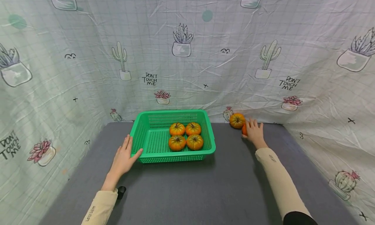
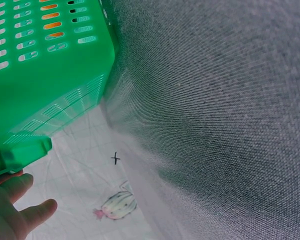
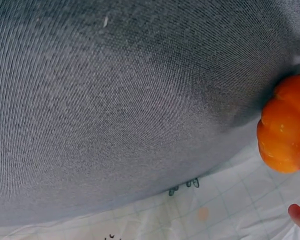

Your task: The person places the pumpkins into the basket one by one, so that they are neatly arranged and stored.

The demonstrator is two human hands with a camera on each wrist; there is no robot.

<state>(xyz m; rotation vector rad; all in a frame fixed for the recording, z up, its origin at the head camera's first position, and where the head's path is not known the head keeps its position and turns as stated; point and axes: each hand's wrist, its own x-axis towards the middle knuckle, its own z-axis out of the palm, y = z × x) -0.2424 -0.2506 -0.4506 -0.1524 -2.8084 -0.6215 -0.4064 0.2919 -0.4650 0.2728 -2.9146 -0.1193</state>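
A green plastic basket (image 1: 173, 159) holds several small orange pumpkins (image 1: 177, 143), grouped in its right half. My left hand (image 1: 123, 158) lies against the basket's left rim with fingers straight and thumb spread. In the left wrist view, its fingers (image 2: 17, 187) show right at the basket's rim. Far to the right, my right hand (image 1: 254, 133) reaches over an orange pumpkin (image 1: 244, 130), partly hidden by the hand. Fingertips (image 3: 296, 214) show apart from the pumpkin (image 3: 285, 125) in the right wrist view. Another pumpkin (image 1: 237, 120) sits just left of it.
A dark grey tabletop (image 1: 187, 192) lies under everything. A pale cloth (image 1: 187, 75) printed with cacti rises behind the table and along both sides, close behind the two loose pumpkins. A small black object (image 1: 121, 192) shows beside the left wrist.
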